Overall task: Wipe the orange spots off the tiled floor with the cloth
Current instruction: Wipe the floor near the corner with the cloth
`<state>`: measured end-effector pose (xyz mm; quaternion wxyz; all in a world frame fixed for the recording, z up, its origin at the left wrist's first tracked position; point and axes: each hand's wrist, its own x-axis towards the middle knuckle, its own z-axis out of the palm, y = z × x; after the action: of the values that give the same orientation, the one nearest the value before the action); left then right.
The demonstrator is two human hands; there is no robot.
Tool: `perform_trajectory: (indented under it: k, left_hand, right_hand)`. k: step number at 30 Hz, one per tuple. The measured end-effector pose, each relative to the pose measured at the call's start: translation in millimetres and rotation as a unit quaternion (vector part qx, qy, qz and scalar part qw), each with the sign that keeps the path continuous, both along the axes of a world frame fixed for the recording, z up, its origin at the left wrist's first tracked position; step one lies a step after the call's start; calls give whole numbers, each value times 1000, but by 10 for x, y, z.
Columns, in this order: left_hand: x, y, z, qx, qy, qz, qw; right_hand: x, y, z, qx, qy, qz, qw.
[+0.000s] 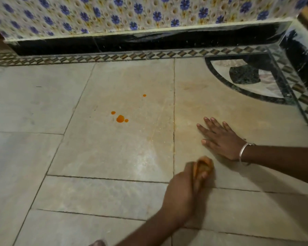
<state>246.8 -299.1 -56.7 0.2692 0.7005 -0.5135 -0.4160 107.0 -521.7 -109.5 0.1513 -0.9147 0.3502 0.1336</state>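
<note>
**Desk:** Head view: what's in shot?

**Photog:** Pale stone floor (pixel 96 157), big tiles w/ dark joints. Orange spots (pixel 120 118) sit mid-frame on one tile: a large blob w/ two small ones just beside it, and a fourth dot apart, nearer the wall.

**Desk:** Cloth?

**Photog:** Cloth (pixel 204 165) is low and right of ctr, bunched, stained orange, blurred. It's down at the floor by the joint btwn two tiles, well apart from the spots.

**Desk:** Hands?

**Photog:** Left hand (pixel 181 189), arm in from the bottom edge, has its fingers curled round the cloth. Right hand (pixel 220 139), arm in from the right edge, lies flat on the next tile, palm down, fingers spread, just beyond the cloth. Silver bangle (pixel 243 151) on that wrist.

**Desk:** Background?

**Photog:** Wall (pixel 149 11) tiled w/ blue flowers runs across the top. Black skirting (pixel 132 43) sits under it, then a checkered border (pixel 114 57). Top right: a curved black-and-white inlay (pixel 247 77). Faint orange tinge on the tile round the right hand.
</note>
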Motion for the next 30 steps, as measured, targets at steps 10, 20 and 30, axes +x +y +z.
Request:
perform_trajectory:
  k: [10, 20, 30]
  left_hand:
    - [1361, -365, 504, 0, 343, 326, 881]
    - [2171, -663, 290, -109, -224, 22, 968]
    - [1902, -894, -620, -31, -422, -12, 906]
  right_hand:
    - [544, 59, 191, 13, -21, 21, 999]
    - [1328, -99, 504, -20, -24, 55, 998]
    - [1997, 644, -324, -103, -107, -185, 971]
